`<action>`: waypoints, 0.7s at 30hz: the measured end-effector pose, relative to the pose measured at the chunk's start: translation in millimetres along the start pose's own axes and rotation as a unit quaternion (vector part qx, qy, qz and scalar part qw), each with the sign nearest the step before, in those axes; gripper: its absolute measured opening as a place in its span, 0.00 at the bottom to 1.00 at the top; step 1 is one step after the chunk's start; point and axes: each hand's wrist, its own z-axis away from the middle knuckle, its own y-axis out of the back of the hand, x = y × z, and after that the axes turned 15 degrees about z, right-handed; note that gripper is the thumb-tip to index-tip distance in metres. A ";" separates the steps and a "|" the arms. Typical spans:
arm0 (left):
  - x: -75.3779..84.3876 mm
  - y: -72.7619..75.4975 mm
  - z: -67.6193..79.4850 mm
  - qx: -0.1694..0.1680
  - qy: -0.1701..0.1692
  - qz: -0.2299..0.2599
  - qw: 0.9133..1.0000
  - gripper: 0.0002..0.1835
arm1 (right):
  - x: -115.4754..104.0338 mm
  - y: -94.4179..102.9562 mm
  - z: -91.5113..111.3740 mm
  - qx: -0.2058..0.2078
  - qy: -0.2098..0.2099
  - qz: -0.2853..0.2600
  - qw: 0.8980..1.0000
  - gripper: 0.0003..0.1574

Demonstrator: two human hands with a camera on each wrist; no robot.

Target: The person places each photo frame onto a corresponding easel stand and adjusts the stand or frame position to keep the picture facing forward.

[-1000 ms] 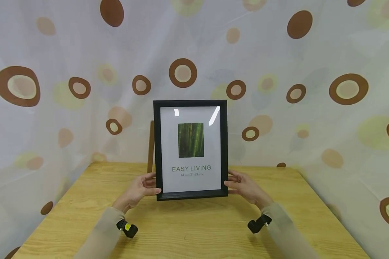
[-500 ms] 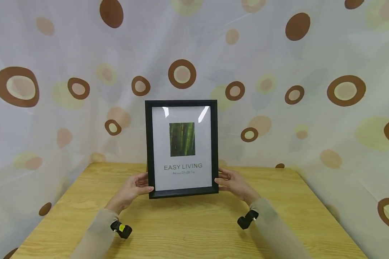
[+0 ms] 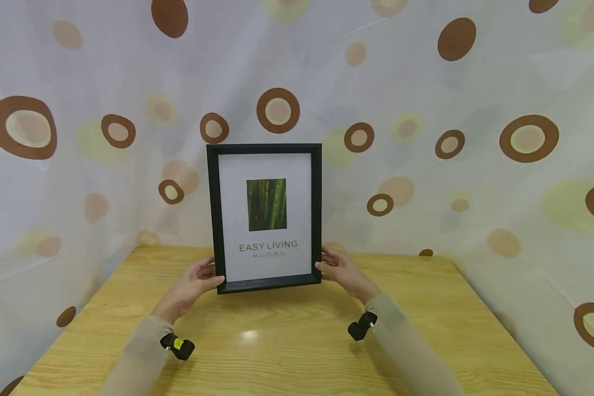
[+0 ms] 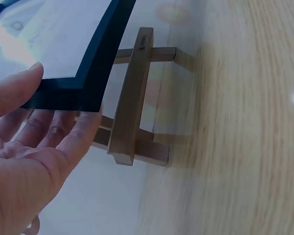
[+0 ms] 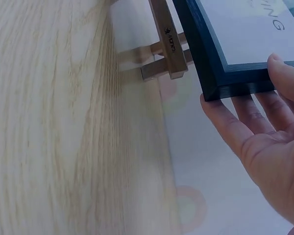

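Observation:
A black picture frame with a bamboo picture and the words EASY LIVING is held up between both hands. My left hand grips its lower left side, thumb on the front and fingers behind. On the opposite side my right hand holds the frame the same way. A wooden easel stands on the table behind the frame, hidden by it in the head view. In the right wrist view the easel's ledge shows just beyond the frame's lower edge, with a gap between them.
The light wood table spreads below and around the hands. A white curtain with brown ring patterns hangs behind it and along both sides. Small black cameras are strapped to the wrists.
Both hands have carried the frame leftward and, lately, slightly upward. The wooden piece visible at its left side a second ago is now covered by the frame. Glare on the glass has gone in the head view.

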 end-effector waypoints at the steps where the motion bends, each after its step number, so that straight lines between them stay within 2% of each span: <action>1: 0.4 1.5 -0.1 -0.003 -0.002 0.007 1.000 0.38 | -1.5 -1.2 -1.9 0.000 0.001 0.003 1.000 0.41; 4: 0.9 5.6 0.0 -0.011 -0.006 0.022 1.000 0.38 | -5.0 -5.1 -7.2 0.006 0.004 0.004 1.000 0.41; 8: 0.4 12.0 1.3 -0.006 -0.006 0.031 0.999 0.38 | -5.0 -10.6 -13.8 0.008 -0.003 0.006 1.000 0.41; 15: 4.5 22.3 -2.6 -0.004 -0.015 0.011 1.000 0.39 | -9.9 -15.7 -26.8 0.012 0.004 0.016 1.000 0.37; 21: 9.8 28.3 -5.8 0.017 -0.022 -0.008 1.000 0.40 | -20.0 -22.7 -40.0 0.019 0.006 0.006 1.000 0.34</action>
